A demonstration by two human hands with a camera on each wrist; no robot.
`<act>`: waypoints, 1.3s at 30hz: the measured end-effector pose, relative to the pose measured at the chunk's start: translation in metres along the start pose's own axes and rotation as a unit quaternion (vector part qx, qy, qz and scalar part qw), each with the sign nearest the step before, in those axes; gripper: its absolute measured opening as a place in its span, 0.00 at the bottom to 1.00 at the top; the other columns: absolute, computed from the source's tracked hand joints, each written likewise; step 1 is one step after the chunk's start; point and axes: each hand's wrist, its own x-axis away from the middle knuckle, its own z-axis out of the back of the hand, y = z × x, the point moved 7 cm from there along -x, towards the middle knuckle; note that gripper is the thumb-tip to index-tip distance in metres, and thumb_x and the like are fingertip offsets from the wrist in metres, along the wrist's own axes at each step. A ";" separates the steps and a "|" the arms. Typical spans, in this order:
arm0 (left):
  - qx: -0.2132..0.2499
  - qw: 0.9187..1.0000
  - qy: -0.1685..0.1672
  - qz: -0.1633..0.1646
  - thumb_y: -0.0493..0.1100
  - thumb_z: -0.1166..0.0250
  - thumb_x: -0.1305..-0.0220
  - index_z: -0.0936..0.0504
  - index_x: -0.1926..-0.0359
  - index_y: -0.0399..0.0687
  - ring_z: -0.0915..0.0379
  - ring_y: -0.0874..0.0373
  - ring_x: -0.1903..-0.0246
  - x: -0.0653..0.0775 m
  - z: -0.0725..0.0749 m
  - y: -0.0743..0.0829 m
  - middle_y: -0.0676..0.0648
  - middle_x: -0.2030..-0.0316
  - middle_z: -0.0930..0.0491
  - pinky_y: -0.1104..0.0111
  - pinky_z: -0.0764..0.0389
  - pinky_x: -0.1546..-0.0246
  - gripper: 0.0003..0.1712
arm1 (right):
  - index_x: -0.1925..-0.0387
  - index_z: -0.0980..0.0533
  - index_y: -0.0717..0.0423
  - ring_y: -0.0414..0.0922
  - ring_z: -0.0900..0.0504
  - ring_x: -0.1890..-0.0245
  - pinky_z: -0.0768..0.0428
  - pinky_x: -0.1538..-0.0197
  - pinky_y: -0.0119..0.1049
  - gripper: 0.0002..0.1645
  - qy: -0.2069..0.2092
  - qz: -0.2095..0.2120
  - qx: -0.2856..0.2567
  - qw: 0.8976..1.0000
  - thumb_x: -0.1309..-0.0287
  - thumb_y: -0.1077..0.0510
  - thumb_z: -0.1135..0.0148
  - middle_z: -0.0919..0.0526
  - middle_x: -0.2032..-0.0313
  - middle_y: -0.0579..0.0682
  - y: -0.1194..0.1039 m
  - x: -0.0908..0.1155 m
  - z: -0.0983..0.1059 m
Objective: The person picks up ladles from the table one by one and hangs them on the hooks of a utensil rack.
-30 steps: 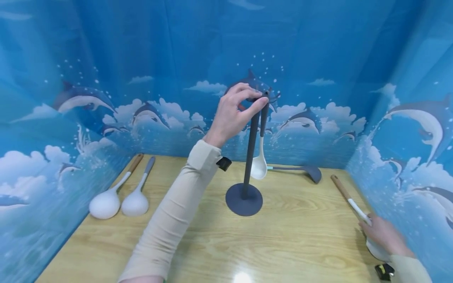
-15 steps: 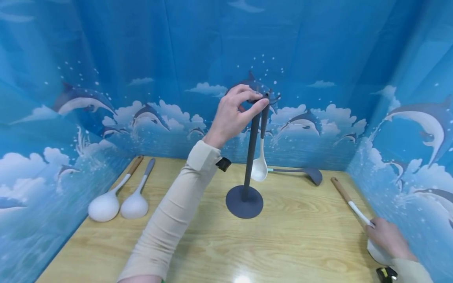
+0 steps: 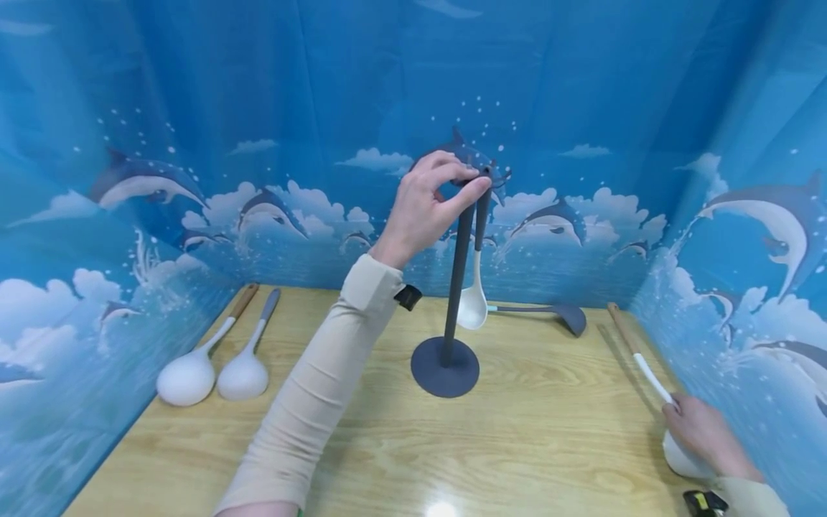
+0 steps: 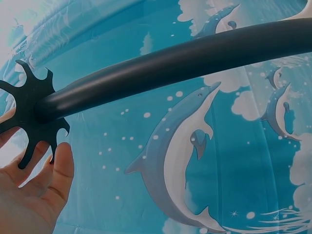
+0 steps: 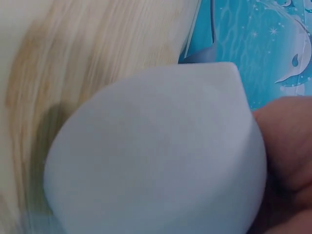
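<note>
In the head view my left hand (image 3: pixel 429 205) holds the hooked top of a dark utensil stand (image 3: pixel 456 287). The left wrist view shows its thumb and fingers about the black hook ring (image 4: pixel 27 105). A white ladle (image 3: pixel 474 305) with a dark handle hangs from the stand, close by my thumb. At the right side, my right hand (image 3: pixel 704 434) grips a white ladle (image 3: pixel 685 459) with a wooden handle, low down near its bowl. The handle slants up and away, and its shadow lies apart from it on the table. In the right wrist view the bowl (image 5: pixel 161 146) hides most of the fingers.
Two white utensils with round heads lie at the left, one with a wooden handle (image 3: pixel 244 300), one with a grey handle (image 3: pixel 270 305). A dark ladle (image 3: pixel 568 316) lies at the back of the wooden table (image 3: pixel 517 445). Blue dolphin curtains (image 3: pixel 362 86) enclose the back and sides.
My right hand has raised the wooden-handled ladle; its handle end has risen off the table. My left hand has stayed on the stand's top.
</note>
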 end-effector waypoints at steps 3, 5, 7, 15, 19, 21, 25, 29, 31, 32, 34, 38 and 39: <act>0.002 1.000 -0.001 0.001 0.57 0.38 0.33 0.13 0.52 0.54 0.32 0.60 0.45 0.000 0.000 0.000 0.53 0.50 0.22 0.73 0.23 0.63 0.17 | 0.55 0.30 0.76 0.45 0.34 0.78 0.35 0.73 0.39 0.25 0.013 0.004 -0.010 1.000 0.27 0.55 0.64 0.31 0.78 0.50 -0.004 0.001 0.002; 0.001 1.000 -0.001 0.000 0.57 0.38 0.33 0.13 0.52 0.54 0.32 0.60 0.45 0.000 0.000 0.000 0.53 0.50 0.22 0.73 0.23 0.63 0.17 | 0.60 0.30 0.72 0.45 0.34 0.79 0.36 0.74 0.39 0.22 0.032 0.008 -0.013 0.999 0.28 0.56 0.64 0.32 0.79 0.50 -0.008 0.002 0.004; 0.000 1.000 -0.002 0.002 0.56 0.37 0.33 0.13 0.52 0.54 0.32 0.60 0.45 0.000 0.001 0.000 0.53 0.50 0.22 0.72 0.23 0.63 0.17 | 0.61 0.31 0.71 0.45 0.34 0.78 0.36 0.75 0.38 0.20 0.051 0.015 -0.016 0.998 0.28 0.57 0.63 0.32 0.79 0.50 -0.012 0.003 0.007; 0.000 1.000 0.002 0.004 0.57 0.37 0.33 0.13 0.52 0.53 0.32 0.60 0.46 0.000 0.001 0.000 0.53 0.50 0.21 0.72 0.22 0.63 0.17 | 0.49 0.32 0.79 0.45 0.29 0.76 0.31 0.73 0.38 0.24 0.114 0.055 -0.018 0.992 0.26 0.58 0.61 0.26 0.77 0.52 -0.030 0.009 0.020; -0.005 1.000 0.006 -0.010 0.56 0.37 0.34 0.13 0.53 0.53 0.30 0.60 0.46 0.000 0.002 0.002 0.53 0.52 0.19 0.68 0.20 0.62 0.17 | 0.56 0.30 0.74 0.45 0.33 0.79 0.34 0.76 0.37 0.21 0.137 0.069 -0.029 0.988 0.25 0.57 0.62 0.30 0.79 0.51 -0.038 0.013 0.021; -0.010 1.000 0.007 -0.017 0.56 0.36 0.34 0.12 0.53 0.53 0.30 0.61 0.46 0.000 0.003 0.003 0.54 0.52 0.19 0.66 0.20 0.61 0.17 | 0.59 0.29 0.70 0.44 0.35 0.80 0.37 0.77 0.36 0.21 0.150 0.077 -0.032 0.985 0.24 0.56 0.63 0.32 0.80 0.50 -0.044 0.015 0.022; -0.016 1.000 0.004 -0.019 0.57 0.37 0.33 0.12 0.53 0.54 0.31 0.62 0.43 0.000 0.004 0.003 0.55 0.52 0.18 0.65 0.22 0.56 0.17 | 0.63 0.30 0.64 0.41 0.38 0.83 0.39 0.80 0.35 0.20 0.179 0.090 -0.039 0.979 0.23 0.54 0.64 0.34 0.80 0.49 -0.056 0.017 0.024; -0.005 1.000 -0.007 -0.003 0.57 0.38 0.33 0.13 0.51 0.55 0.33 0.63 0.41 -0.001 0.003 0.001 0.56 0.50 0.19 0.64 0.22 0.54 0.18 | 0.65 0.31 0.62 0.40 0.40 0.84 0.39 0.81 0.35 0.19 0.203 0.110 -0.050 0.972 0.23 0.53 0.62 0.35 0.81 0.48 -0.067 0.018 0.026; 0.001 1.000 -0.012 0.005 0.57 0.38 0.33 0.13 0.51 0.56 0.34 0.63 0.40 0.000 0.003 0.001 0.56 0.49 0.20 0.62 0.21 0.53 0.18 | 0.64 0.30 0.63 0.40 0.39 0.84 0.39 0.81 0.35 0.20 0.204 0.114 -0.055 0.971 0.23 0.53 0.62 0.35 0.81 0.49 -0.071 0.018 0.027; 0.003 1.000 -0.014 0.008 0.57 0.38 0.33 0.13 0.51 0.55 0.34 0.62 0.40 0.000 0.003 0.001 0.55 0.48 0.20 0.62 0.21 0.53 0.18 | 0.62 0.29 0.63 0.40 0.38 0.83 0.38 0.80 0.35 0.20 0.200 0.111 -0.057 0.972 0.23 0.52 0.62 0.34 0.81 0.49 -0.073 0.017 0.027; 0.007 1.000 -0.017 0.018 0.57 0.38 0.33 0.14 0.50 0.55 0.35 0.61 0.39 0.000 0.003 0.000 0.54 0.44 0.22 0.60 0.21 0.53 0.19 | 0.58 0.28 0.65 0.41 0.36 0.82 0.36 0.80 0.35 0.22 0.192 0.103 -0.059 0.974 0.23 0.52 0.62 0.33 0.80 0.49 -0.074 0.015 0.027; 0.006 0.999 -0.022 0.039 0.59 0.38 0.33 0.14 0.49 0.56 0.40 0.60 0.32 0.001 0.002 -0.001 0.52 0.34 0.30 0.58 0.26 0.41 0.20 | 0.51 0.28 0.70 0.43 0.32 0.80 0.33 0.78 0.36 0.24 0.178 0.094 -0.061 0.978 0.23 0.52 0.62 0.29 0.78 0.51 -0.077 0.012 0.028; 0.005 0.999 -0.022 0.044 0.59 0.38 0.33 0.14 0.48 0.56 0.42 0.60 0.30 0.001 0.002 -0.002 0.52 0.32 0.32 0.56 0.28 0.38 0.20 | 0.50 0.28 0.71 0.43 0.32 0.79 0.32 0.78 0.36 0.25 0.179 0.094 -0.061 0.977 0.23 0.52 0.61 0.28 0.77 0.52 -0.077 0.012 0.028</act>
